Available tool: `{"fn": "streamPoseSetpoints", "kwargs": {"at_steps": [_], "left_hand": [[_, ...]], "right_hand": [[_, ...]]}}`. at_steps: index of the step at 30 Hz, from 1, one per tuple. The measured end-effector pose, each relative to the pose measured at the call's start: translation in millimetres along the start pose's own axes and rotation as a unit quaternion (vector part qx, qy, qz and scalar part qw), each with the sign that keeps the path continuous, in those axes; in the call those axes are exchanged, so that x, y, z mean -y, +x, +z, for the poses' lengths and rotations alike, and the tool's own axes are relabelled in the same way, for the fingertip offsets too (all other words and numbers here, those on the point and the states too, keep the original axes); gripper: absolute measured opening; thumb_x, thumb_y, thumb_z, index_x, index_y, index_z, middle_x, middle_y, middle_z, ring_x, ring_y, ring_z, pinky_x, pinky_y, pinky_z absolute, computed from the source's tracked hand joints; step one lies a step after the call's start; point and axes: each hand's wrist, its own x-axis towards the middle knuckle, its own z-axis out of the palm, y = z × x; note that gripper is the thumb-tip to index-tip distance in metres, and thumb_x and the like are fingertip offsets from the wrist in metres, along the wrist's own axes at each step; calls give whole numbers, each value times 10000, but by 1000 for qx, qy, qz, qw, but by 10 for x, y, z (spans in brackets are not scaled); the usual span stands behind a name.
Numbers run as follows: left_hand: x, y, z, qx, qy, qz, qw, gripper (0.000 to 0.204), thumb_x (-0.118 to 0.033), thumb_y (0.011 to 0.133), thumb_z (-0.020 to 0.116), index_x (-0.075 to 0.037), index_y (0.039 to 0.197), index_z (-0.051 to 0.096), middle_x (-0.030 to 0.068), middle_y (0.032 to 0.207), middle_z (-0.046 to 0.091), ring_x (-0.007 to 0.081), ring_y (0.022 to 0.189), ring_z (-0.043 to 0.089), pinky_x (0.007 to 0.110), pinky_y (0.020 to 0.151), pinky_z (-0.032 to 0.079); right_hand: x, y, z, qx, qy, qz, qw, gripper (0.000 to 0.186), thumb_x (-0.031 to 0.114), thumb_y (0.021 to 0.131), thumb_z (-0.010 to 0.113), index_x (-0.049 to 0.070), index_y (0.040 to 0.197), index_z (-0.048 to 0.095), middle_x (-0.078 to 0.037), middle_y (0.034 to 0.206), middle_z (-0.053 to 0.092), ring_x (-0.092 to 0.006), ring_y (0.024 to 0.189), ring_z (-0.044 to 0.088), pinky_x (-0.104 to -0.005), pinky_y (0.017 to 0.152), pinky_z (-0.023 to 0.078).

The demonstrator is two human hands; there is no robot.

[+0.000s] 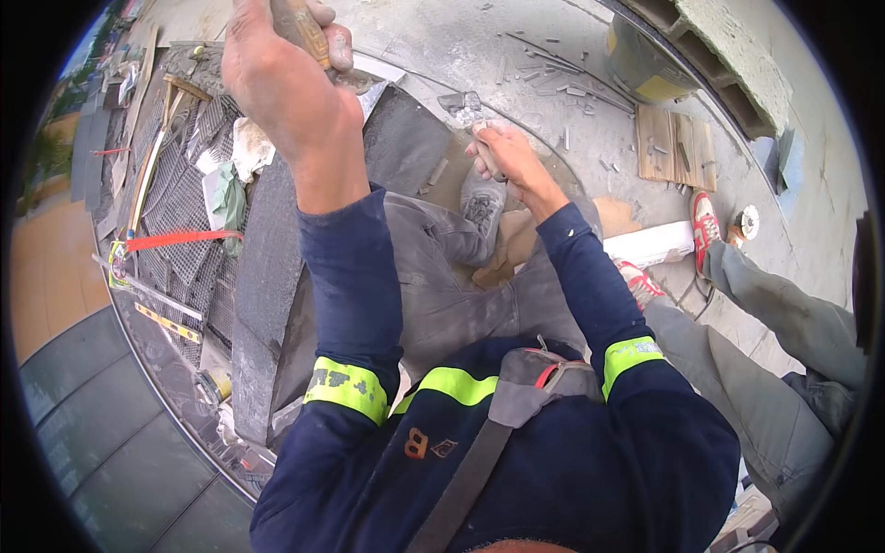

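My left hand [286, 78] is raised high at the top, its fingers wrapped round a worn wooden handle [302, 32]. The far end of that tool runs out of view. Farther right and lower, my right hand [512, 158] closes round a dusty, pale handle [489, 166]. Just beyond those fingers is a grey metal piece [461, 103]; whether it belongs to the handle I cannot tell. Below and between my hands lies a dark stone slab [401, 138]. My dusty shoe [482, 207] rests on the ground under my right hand.
Mesh sheets [189, 147], a red strap [180, 240] and a yellow level [168, 323] lie at left. Another person's legs and red-white shoes [705, 226] stand at right, beside a disc grinder [745, 223]. A bucket [645, 60], wooden boards [676, 147] and loose strips lie farther off.
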Motion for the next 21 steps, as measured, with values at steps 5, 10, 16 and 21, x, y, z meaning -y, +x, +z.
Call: {"fn": "streamPoseSetpoints", "kwargs": {"at_steps": [5,10,16,21], "left_hand": [[340,206,-98,-22,75,10,997,389,-331,1088,464,25,1066,621,108,784,593,174,523,499,282,446,371],[405,423,-180,63,68,-9,996,356,-311,1093,477,33,1120,567,123,866,594,171,629,541,273,483,392],[578,543,-67,124,63,-42,989,348,-288,1096,478,41,1153,575,134,926,598,166,568,489,259,494,384],[635,542,104,126,68,-37,989,324,-280,1096,475,24,1144,573,121,896,599,158,541,473,259,501,383]], "right_hand": [[-12,218,66,23,195,98,976,270,226,1073,551,-33,1133,599,-156,926,728,-175,646,685,-290,513,536],[43,471,105,22,267,146,952,235,191,1062,563,-30,1128,607,-174,909,721,-196,638,688,-298,504,527],[121,576,34,45,295,191,935,223,192,1058,575,-24,1078,628,-168,883,713,-203,621,688,-299,478,503],[179,609,-64,45,296,199,933,223,192,1054,584,-26,1065,628,-164,870,709,-204,618,690,-298,471,496]]}}
